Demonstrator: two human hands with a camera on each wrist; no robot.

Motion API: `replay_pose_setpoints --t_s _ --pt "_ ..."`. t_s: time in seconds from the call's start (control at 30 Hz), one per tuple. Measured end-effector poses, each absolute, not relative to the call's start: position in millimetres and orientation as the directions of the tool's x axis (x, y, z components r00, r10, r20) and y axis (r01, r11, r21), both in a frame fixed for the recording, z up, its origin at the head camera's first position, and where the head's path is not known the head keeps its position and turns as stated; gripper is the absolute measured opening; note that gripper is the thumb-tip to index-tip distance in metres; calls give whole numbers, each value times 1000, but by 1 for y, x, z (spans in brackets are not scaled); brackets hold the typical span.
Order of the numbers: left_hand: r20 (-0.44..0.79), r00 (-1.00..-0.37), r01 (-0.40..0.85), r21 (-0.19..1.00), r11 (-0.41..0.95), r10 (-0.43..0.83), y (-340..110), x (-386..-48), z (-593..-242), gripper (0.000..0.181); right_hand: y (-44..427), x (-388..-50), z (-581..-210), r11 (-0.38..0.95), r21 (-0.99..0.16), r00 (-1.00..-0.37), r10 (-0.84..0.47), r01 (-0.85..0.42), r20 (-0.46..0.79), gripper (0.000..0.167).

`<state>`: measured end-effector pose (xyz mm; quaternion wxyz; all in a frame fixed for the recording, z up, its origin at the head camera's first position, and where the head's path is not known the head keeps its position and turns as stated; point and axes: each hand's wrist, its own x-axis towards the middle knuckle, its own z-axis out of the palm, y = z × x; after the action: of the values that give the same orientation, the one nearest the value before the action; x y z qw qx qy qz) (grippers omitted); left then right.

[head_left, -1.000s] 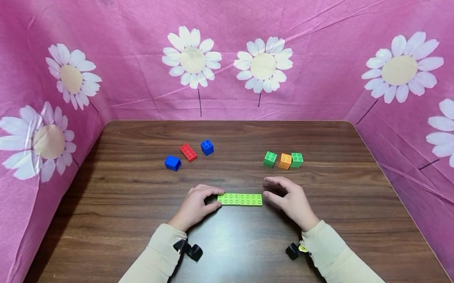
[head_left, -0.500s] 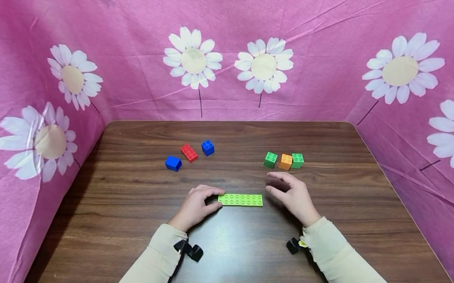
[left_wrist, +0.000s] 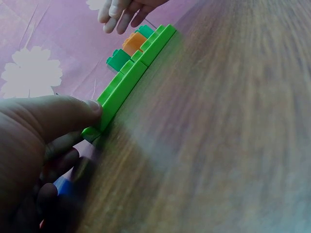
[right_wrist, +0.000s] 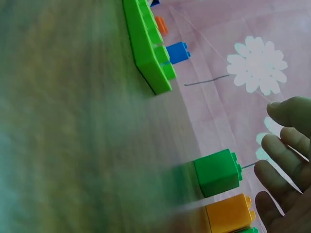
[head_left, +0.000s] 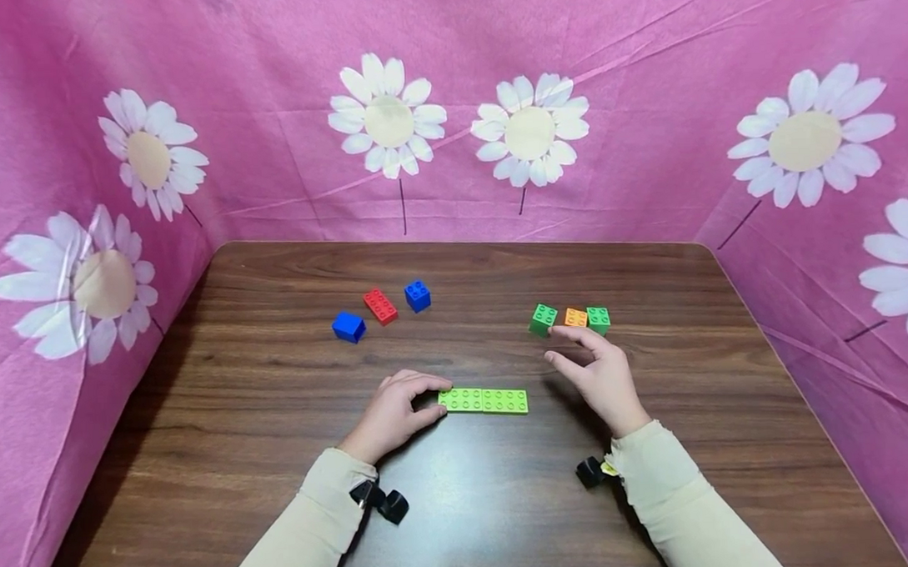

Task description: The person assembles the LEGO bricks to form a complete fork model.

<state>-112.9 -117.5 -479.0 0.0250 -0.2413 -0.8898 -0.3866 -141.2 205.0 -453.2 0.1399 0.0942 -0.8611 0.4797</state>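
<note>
Two lime green building bricks lie end to end in a row on the table, a left brick (head_left: 461, 399) and a right brick (head_left: 506, 401). My left hand (head_left: 392, 411) pinches the left end of the row between thumb and fingers. Empty, with fingers apart and relaxed, my right hand (head_left: 600, 380) hovers beyond the row's right end. It is nearest to a green brick (head_left: 542, 317), an orange brick (head_left: 576, 317) and a second green brick (head_left: 599, 316). The right wrist view shows its fingers (right_wrist: 273, 179) apart from the green brick (right_wrist: 217, 173).
Farther back on the left lie a blue brick (head_left: 348, 327) on its side, a red brick (head_left: 380, 306) and another blue brick (head_left: 418, 296). Pink flowered cloth (head_left: 453, 33) walls in the back and sides of the wooden table (head_left: 274, 281).
My right hand has moved away from the lime green row, forward and right towards the green and orange bricks. My left hand keeps its hold in place.
</note>
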Motion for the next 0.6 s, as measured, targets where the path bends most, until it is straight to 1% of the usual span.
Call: replay_pose_setpoints --t_s 0.23,0.47,0.6 --pt "219 -883 443 682 582 415 -117 -109 -484 30 212 -144 -456 495 -837 -961 8 -235 275 36" --pt "277 -871 479 664 574 407 -116 -112 -484 32 217 -159 -452 509 -821 -943 52 -259 330 36" --pt "275 -870 481 657 581 409 -117 -114 -482 32 221 -167 -448 528 -813 -939 80 -245 335 36"
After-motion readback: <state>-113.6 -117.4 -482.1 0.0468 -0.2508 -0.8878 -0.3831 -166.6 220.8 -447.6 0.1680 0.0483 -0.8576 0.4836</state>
